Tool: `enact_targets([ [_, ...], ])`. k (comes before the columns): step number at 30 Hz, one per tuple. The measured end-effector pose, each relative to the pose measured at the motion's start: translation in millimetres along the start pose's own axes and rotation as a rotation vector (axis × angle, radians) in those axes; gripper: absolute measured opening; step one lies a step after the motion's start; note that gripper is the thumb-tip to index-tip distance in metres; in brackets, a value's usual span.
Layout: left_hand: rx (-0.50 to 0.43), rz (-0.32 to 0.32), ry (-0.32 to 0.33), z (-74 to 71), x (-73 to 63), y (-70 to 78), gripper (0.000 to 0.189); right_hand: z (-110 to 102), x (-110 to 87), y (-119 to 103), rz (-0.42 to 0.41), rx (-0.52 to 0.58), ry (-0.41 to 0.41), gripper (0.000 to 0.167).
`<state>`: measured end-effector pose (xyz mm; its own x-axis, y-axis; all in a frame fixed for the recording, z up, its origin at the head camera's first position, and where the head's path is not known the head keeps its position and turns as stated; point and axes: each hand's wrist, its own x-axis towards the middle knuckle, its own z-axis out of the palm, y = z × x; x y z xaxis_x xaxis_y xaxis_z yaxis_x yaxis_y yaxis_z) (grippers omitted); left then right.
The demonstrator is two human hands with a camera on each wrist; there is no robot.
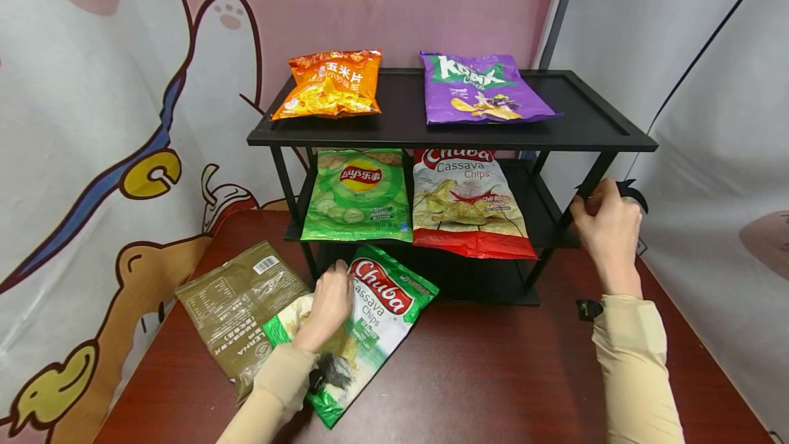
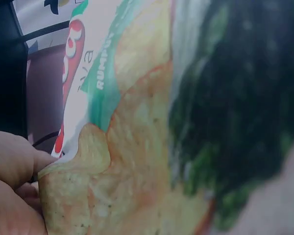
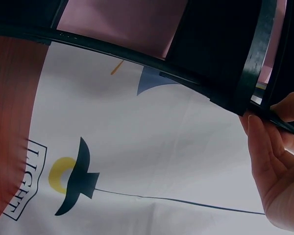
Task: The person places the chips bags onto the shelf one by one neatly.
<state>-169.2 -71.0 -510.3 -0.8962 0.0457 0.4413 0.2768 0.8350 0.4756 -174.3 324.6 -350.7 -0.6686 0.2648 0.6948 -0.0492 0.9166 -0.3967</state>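
My left hand (image 1: 331,301) pinches the side edge of a green-and-white Chuba cassava chips bag (image 1: 385,324), which lies slanted in front of the black shelf rack (image 1: 453,130). In the left wrist view the bag's printed front (image 2: 137,142) fills most of the picture, with thumb and fingers at its edge. Under the forearm and partly behind that bag is an olive-brown snack bag (image 1: 237,307), back side up. My right hand (image 1: 607,235) grips the right front post of the rack; the right wrist view shows fingers (image 3: 259,156) and thumb around the dark bar.
An orange corn-chip bag (image 1: 335,84) and a purple Krax bag (image 1: 483,88) sit on the top shelf. The middle shelf holds a green Lay's bag (image 1: 359,197) and a red-and-cream Chuba bag (image 1: 471,204). Printed cloth (image 1: 709,122) hangs around the reddish-brown table (image 1: 493,375).
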Motion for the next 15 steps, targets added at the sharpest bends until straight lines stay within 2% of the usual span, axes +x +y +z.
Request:
enact_targets([
  [3,0.032,-0.03,0.008,3.4,1.2,0.4,0.012,0.1,0.2,0.7,-0.001,-0.001,0.002,0.017],
  [5,0.106,0.016,-0.002,3.9,-0.3,0.6,0.009,0.3,0.2,1.1,-0.006,0.002,0.008,0.016],
  [8,0.217,0.128,-0.035,-1.0,-7.7,0.3,0.021,1.0,0.0,0.5,-0.012,0.009,0.012,0.016],
  [10,0.261,0.186,-0.104,-8.2,-14.8,-0.2,0.033,1.3,0.0,0.3,-0.016,0.009,0.014,0.016],
  [11,0.27,0.195,-0.159,-12.5,-18.6,-0.1,0.038,1.2,-0.1,0.1,-0.016,0.009,0.014,0.015],
  [15,0.271,0.162,-0.411,-29.7,-31.9,5.0,0.056,0.8,0.0,0.1,-0.019,0.006,0.016,0.015],
])
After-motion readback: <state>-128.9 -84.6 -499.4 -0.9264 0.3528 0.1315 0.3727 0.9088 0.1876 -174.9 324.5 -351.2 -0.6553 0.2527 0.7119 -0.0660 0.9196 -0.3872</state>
